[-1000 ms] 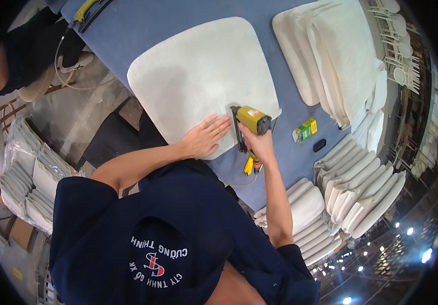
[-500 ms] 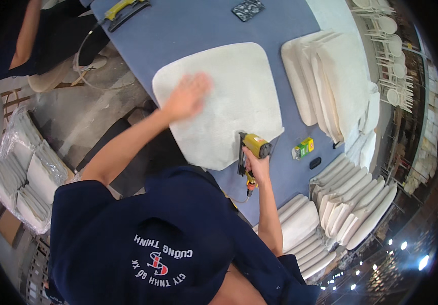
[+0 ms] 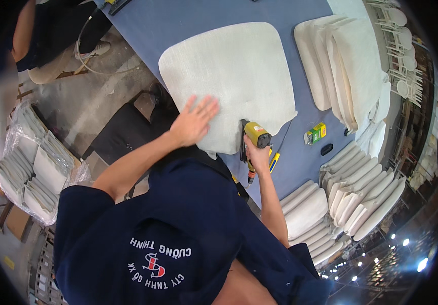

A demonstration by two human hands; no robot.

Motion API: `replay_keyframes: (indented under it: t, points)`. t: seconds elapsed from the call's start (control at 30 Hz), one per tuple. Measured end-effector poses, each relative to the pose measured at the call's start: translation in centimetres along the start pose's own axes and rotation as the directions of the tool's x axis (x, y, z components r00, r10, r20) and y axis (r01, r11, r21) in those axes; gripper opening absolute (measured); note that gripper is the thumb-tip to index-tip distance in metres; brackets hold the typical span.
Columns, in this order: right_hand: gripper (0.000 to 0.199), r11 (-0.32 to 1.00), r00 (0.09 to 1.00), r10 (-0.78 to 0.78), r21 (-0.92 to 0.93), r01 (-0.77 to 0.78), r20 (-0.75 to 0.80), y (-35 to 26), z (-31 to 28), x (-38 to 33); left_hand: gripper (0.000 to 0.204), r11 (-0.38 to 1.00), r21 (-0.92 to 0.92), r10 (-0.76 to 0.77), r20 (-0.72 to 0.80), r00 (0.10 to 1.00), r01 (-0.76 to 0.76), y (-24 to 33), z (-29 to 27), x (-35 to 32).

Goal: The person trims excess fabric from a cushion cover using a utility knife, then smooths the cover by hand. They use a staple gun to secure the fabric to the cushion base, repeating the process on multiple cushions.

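Observation:
A pale, off-white seat pad (image 3: 229, 66) with rounded corners lies flat on the blue-grey tabletop. My left hand (image 3: 196, 122) rests on its near left part, palm down with fingers spread. In my right hand (image 3: 258, 155) is a yellow and black staple gun (image 3: 256, 133), gripped by its handle. The gun's nose is over the pad's near right edge; whether it touches the fabric I cannot tell. Just right of that hand lies a screwdriver (image 3: 274, 161) with a yellow handle, its shaft pointing away from me.
To the right lie stacked pale pads (image 3: 335, 66), a small green and yellow box (image 3: 315, 133) and a black oval object (image 3: 326, 149). More pads (image 3: 363, 190) stand in rows nearer me. Wrapped pads (image 3: 41, 162) sit at left. Another person's arm (image 3: 24, 30) shows far left.
My left hand has moved nearer to me across the pad and slowed. The view has shifted, and the screwdriver's handle now shows. The staple gun stays in my right hand near the pad's edge.

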State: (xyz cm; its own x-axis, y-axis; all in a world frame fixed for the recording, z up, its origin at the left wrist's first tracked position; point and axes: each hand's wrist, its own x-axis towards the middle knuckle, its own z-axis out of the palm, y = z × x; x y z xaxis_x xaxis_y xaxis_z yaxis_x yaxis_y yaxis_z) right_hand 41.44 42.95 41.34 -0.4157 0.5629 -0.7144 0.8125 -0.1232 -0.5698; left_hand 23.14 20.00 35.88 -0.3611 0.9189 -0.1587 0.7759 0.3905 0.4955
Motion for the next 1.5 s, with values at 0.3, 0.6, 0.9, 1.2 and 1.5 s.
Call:
replay_keyframes:
  t: [0.3, 0.6, 0.9, 1.2, 1.5]
  points:
    - [0.032, 0.929, 0.946, -0.281, -0.201, 0.310, 0.160, -5.8, 4.9, -1.3, 0.092, 0.932, -0.110, 0.357, 0.130, 0.925, -0.344, 3.0, 5.2, -4.2]
    - [0.030, 0.993, 0.994, -0.113, 0.024, 0.113, -0.012, 1.6, -0.4, -2.9, 0.065, 0.837, -0.445, 0.377, 0.047, 0.925, -0.319, -1.9, 1.2, -2.5]
    - [0.063, 1.000, 0.494, 0.008, 0.010, 0.001, -0.869, 30.0, -13.8, -3.2, 0.047, 0.877, -0.414, -0.345, -0.184, 0.921, 0.246, -13.6, -9.3, 15.3]
    - [0.060, 0.989, 0.736, -0.119, -0.012, 0.148, -0.667, 12.2, -3.2, 4.8, 0.068, 0.826, -0.280, -0.509, 0.005, 0.861, 0.489, -14.2, -12.4, 14.4]
    - [0.074, 0.609, 0.978, -0.104, 0.766, 0.205, -0.179, 0.1, 2.2, 7.7, 0.051, 0.801, -0.599, -0.092, -0.112, 0.989, 0.007, 4.5, -30.2, 3.3]
